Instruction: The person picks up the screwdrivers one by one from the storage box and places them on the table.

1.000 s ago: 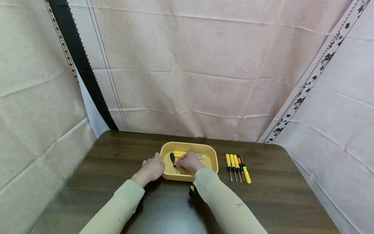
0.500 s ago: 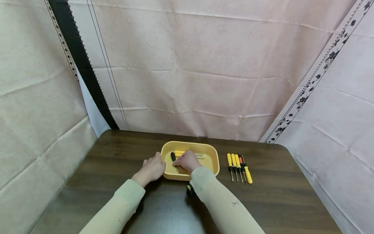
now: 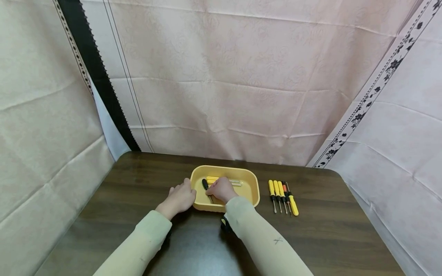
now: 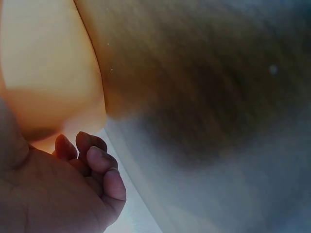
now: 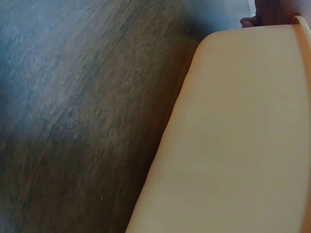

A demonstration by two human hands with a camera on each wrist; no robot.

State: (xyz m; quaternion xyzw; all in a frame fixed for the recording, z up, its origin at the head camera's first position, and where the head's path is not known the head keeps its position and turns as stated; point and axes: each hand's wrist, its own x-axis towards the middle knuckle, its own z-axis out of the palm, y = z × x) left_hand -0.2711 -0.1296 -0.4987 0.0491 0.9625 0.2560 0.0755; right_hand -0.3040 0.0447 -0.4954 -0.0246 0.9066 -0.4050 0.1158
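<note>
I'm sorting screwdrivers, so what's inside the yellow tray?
Inside the yellow tray lie yellow-handled screwdrivers and one black-handled screwdriver. The right hand covers part of the interior; whatever lies beneath it can't be seen.

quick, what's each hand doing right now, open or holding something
Left hand: closed, holding the yellow tray at its left end
Right hand: closed, pinching the black-handled screwdriver

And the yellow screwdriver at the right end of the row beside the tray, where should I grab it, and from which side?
Likely its handle, pinched across from above and the right. It points toward you, unlike the other yellow handles, and is wider than the shaft; the neighboring screwdrivers lie to its left.
</note>
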